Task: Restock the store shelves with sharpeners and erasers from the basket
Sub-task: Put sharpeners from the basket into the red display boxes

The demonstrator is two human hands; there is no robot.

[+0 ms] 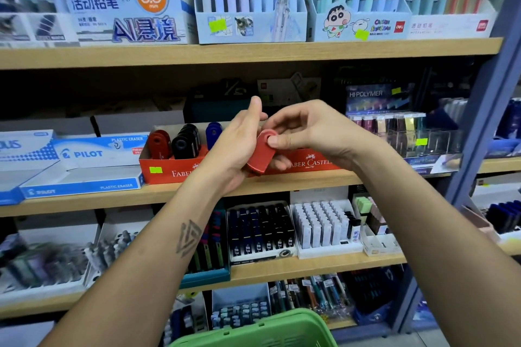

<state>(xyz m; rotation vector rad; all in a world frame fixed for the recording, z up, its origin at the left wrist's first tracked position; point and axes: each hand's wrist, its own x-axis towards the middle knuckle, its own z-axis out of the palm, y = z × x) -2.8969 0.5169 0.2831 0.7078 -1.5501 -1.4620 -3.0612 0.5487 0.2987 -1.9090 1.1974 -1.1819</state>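
A red sharpener (260,153) is held in front of the middle shelf. My left hand (235,146) cradles it from below and the left, thumb raised. My right hand (307,132) pinches its rounded top end with thumb and fingertips. Just behind stands the red Faber-Castell display box (169,170), holding red (159,145), black (186,141) and blue sharpeners (213,134) upright in rows. The green basket (253,331) shows only its rim at the bottom edge; its contents are hidden.
Blue and white Pilot eraser boxes (84,166) sit left of the red box. Clear trays of Hi-Polymer erasers (394,132) stand to the right. Pens and lead refills fill the shelves above and below. A grey shelf upright (485,110) runs down the right side.
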